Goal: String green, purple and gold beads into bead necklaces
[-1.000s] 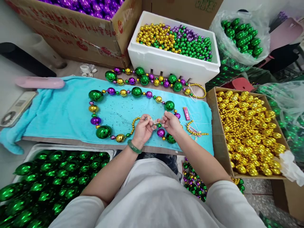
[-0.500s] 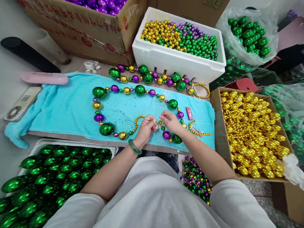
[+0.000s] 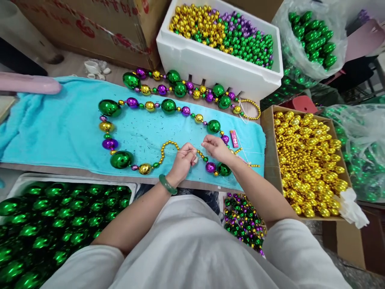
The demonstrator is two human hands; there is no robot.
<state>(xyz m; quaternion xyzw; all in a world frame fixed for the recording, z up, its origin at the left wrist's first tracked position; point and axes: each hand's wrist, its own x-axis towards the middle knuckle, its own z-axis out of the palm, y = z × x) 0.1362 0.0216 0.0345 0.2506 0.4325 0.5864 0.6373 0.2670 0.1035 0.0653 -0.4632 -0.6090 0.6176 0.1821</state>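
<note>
A bead necklace (image 3: pixel 169 106) of large green, purple and gold beads lies in a loop on the turquoise towel (image 3: pixel 81 136). Its two ends, with small gold beads, meet at my hands. My left hand (image 3: pixel 184 159), below a green bangle (image 3: pixel 167 185), is closed in a pinch on a thin white string (image 3: pixel 183 151). Just to its right, my right hand (image 3: pixel 215 147) is closed with fingertips together; whatever lies between them is too fine to make out. Short strands of gold beads (image 3: pixel 255 165) and a small pink packet (image 3: pixel 234 139) lie right of my right hand.
Another bead necklace (image 3: pixel 180 89) lies behind the loop, before a white foam box (image 3: pixel 210 60) of small beads. A carton (image 3: pixel 272 152) of gold beads stands right, a foam tray (image 3: pixel 132 188) of green beads front left. A pink long object (image 3: pixel 30 83) rests at left.
The view has shifted, so the table things sit further left and higher. My right hand has moved slightly away from my left, which keeps its pinch.
</note>
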